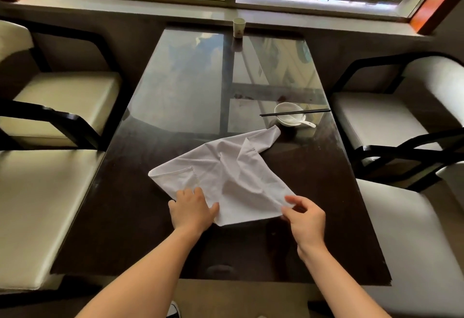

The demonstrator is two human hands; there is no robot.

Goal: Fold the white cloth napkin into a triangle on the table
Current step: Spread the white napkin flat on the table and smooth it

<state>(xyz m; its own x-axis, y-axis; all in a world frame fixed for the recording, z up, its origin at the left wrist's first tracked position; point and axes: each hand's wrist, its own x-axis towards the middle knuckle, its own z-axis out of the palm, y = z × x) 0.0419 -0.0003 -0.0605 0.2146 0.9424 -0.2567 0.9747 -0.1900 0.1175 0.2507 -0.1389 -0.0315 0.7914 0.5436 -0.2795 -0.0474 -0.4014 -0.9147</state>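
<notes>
The white cloth napkin [226, 174] lies rumpled and partly doubled over on the dark glass-topped table [175, 87], stretching from the near middle toward the far right. My left hand [192, 208] rests flat on its near left part, fingers spread. My right hand [305, 220] pinches the napkin's near right corner between thumb and fingers, lifting it slightly off the table.
A white bowl [288, 114] with a white spoon [305, 122] and black chopsticks [295, 112] across it stands just beyond the napkin's far corner. A small cup [238, 27] sits at the table's far edge. Cream-cushioned chairs [62, 99] flank both sides.
</notes>
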